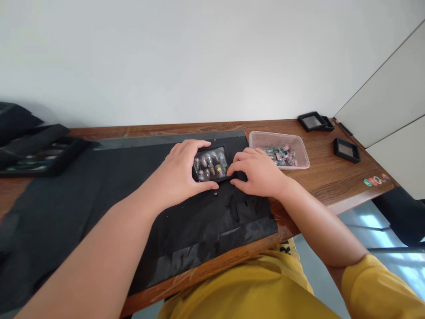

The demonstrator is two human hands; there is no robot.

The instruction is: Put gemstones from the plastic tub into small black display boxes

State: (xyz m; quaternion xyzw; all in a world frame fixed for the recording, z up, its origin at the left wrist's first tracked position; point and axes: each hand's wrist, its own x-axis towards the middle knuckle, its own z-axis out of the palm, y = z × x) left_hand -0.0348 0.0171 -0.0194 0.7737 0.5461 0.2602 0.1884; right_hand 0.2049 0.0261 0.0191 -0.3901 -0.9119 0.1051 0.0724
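A small black box with a clear window [211, 165] lies on the dark mat, with several decorated press-on nails showing in rows inside it. My left hand [181, 173] is wrapped around the box's left side, its index finger along the far edge and its thumb along the near edge. At the right end of the box, my right hand [257, 173] has its fingers curled, with fingertips and thumb against the edge. A tiny shiny bit [215, 192] rests on the mat just below the left thumb.
Behind my right hand stands a clear plastic tub [300, 153] of loose nails. Black window boxes [312, 121] sit at the back right, another box [346, 149] nearer. Larger black boxes [43, 155] are at far left. Round stickers [376, 180] mark the right table edge.
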